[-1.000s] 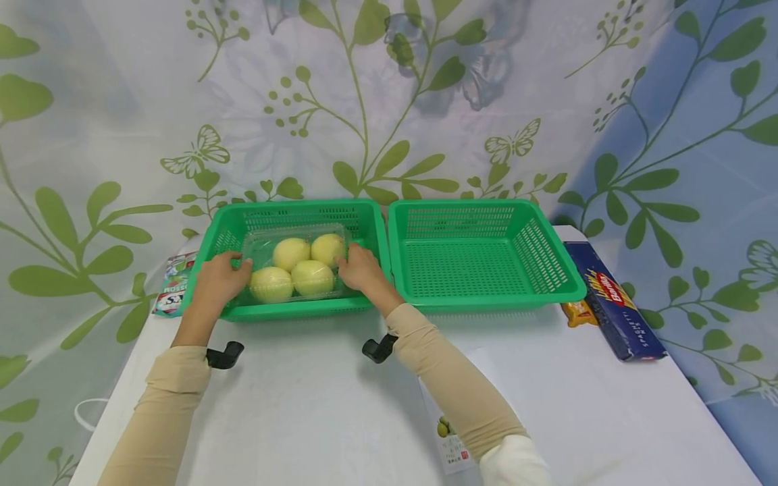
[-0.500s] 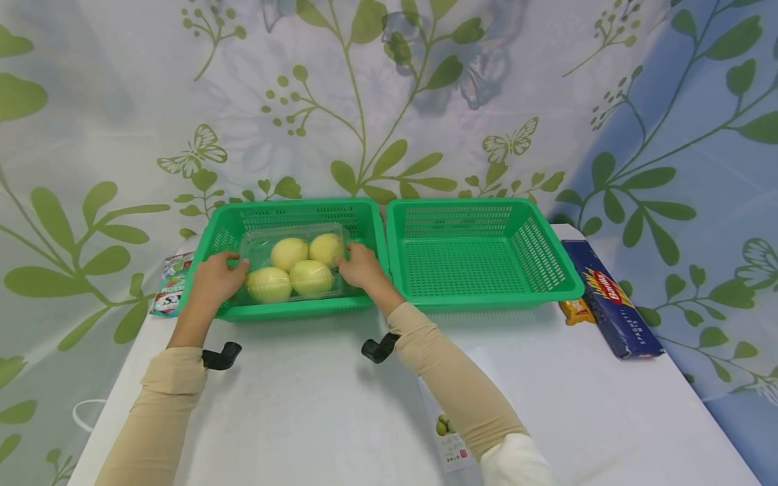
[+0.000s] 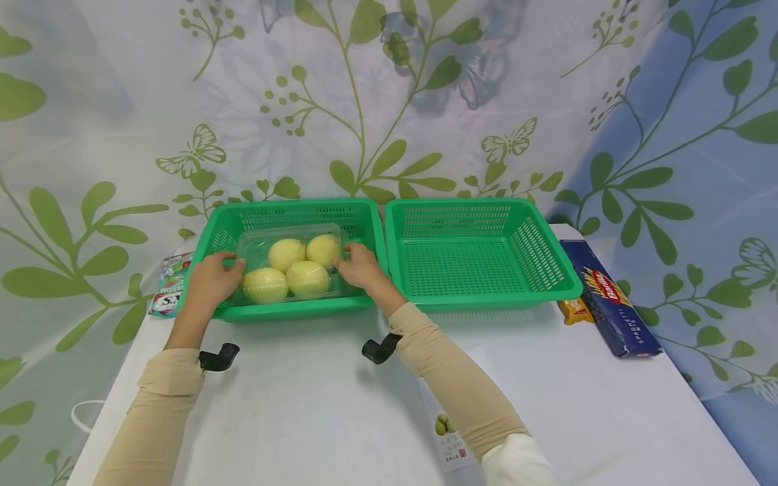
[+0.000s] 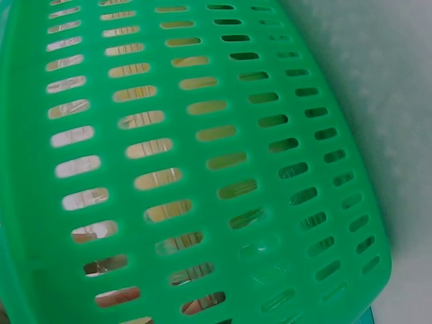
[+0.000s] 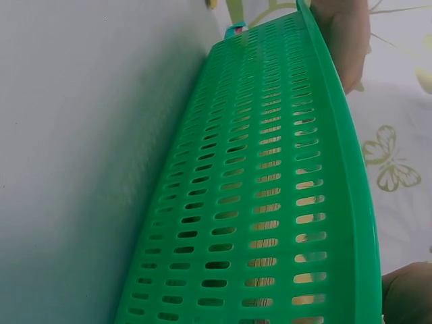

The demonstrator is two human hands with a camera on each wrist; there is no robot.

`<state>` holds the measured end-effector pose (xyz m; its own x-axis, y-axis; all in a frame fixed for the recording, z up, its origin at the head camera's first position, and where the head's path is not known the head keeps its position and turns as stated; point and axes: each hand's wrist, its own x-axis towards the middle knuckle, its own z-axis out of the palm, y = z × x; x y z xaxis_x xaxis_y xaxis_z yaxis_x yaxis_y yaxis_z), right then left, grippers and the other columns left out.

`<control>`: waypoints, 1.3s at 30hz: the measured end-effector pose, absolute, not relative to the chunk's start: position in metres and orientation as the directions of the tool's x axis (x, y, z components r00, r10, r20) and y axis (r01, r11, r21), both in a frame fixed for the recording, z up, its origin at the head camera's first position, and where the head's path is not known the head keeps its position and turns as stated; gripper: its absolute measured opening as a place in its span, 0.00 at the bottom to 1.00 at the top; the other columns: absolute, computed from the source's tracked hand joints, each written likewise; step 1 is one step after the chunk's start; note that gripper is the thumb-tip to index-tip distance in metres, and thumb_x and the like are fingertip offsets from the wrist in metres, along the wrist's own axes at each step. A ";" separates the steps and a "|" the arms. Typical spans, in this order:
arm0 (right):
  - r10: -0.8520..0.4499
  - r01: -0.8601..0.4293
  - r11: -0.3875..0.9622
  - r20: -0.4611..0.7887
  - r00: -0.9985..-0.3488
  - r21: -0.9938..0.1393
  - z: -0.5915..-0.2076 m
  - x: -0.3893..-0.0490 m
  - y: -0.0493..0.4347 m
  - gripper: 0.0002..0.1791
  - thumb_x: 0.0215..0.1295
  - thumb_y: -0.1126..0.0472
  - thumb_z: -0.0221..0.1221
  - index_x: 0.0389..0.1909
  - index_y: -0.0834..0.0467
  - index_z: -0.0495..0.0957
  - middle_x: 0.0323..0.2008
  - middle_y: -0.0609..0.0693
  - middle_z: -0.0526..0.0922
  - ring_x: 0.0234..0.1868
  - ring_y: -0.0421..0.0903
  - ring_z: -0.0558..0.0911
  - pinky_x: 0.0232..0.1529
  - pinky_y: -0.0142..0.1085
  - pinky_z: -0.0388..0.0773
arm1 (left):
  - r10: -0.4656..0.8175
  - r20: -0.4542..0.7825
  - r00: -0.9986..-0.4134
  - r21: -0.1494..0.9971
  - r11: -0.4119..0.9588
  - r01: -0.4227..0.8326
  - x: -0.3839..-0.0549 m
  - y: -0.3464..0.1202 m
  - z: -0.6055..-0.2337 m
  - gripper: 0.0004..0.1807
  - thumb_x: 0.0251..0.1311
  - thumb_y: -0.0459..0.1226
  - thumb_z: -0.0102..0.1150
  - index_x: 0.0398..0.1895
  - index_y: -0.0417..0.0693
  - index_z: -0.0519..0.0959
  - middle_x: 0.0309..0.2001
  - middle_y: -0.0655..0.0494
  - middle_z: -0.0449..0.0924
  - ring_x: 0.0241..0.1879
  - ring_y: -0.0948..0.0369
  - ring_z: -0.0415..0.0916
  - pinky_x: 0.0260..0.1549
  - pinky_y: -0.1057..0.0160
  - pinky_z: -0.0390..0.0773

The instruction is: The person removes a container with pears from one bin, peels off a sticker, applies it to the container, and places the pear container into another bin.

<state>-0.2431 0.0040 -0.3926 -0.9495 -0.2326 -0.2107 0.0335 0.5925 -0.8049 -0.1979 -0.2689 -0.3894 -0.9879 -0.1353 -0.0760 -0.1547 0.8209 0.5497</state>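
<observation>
In the head view, a clear plastic fruit box (image 3: 258, 253) with several pale yellow, rounded fruits (image 3: 307, 279) lies inside the left green basket (image 3: 294, 310). My left hand (image 3: 214, 278) reaches over the basket's near-left rim and grips the box at its left end. At the box's right end my right hand (image 3: 360, 266) holds on with thumb and fingers. Most fingertips are hidden. Both wrist views are largely filled by the basket's slotted wall (image 4: 223, 162), with the pale fruit glimpsed through the slots. Parts of a hand (image 5: 344, 40) show past the rim in the right wrist view.
A second green basket (image 3: 480, 304) stands right beside the first. Further right are a blue spaghetti box (image 3: 610, 304) and a small orange packet (image 3: 574, 311). A green-and-white packet (image 3: 170, 287) lies left of the baskets. A printed card (image 3: 452, 442) lies partly under the right forearm.
The fruit box and my left hand have shifted very slightly left, partly with a small drift of the head view. Both hands stay at the box's ends.
</observation>
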 end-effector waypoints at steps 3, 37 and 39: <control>-0.234 0.049 0.586 -0.227 -0.945 -0.809 -0.392 -0.242 0.004 0.29 0.77 0.55 0.53 0.73 0.63 0.64 0.68 0.62 0.72 0.68 0.58 0.73 0.64 0.52 0.76 | -0.140 -0.077 -0.987 0.547 0.822 -0.159 -0.197 -0.270 -0.389 0.32 0.77 0.47 0.40 0.69 0.27 0.65 0.58 0.23 0.75 0.53 0.35 0.78 0.33 0.50 0.80; -0.248 0.076 0.500 -0.227 -0.942 -0.862 -0.381 -0.238 0.013 0.29 0.76 0.55 0.55 0.74 0.58 0.64 0.68 0.62 0.71 0.65 0.59 0.75 0.62 0.55 0.77 | -0.146 -0.005 -0.989 0.634 0.765 -0.116 -0.190 -0.272 -0.383 0.28 0.74 0.36 0.29 0.70 0.32 0.67 0.12 0.56 0.68 0.10 0.63 0.60 0.10 0.64 0.61; -0.253 0.076 0.487 -0.224 -0.941 -0.870 -0.381 -0.238 0.014 0.30 0.76 0.55 0.56 0.74 0.58 0.64 0.68 0.62 0.71 0.64 0.59 0.75 0.61 0.55 0.77 | -0.152 -0.008 -0.988 0.650 0.750 -0.121 -0.189 -0.273 -0.382 0.28 0.72 0.34 0.31 0.70 0.32 0.67 0.15 0.54 0.74 0.11 0.63 0.63 0.11 0.64 0.61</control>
<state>-0.2379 0.0145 -0.3807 -0.9413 -0.2528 -0.2237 0.0758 0.4874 -0.8699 -0.1892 -0.2729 -0.3823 -0.9884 -0.1519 -0.0083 -0.1208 0.7504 0.6499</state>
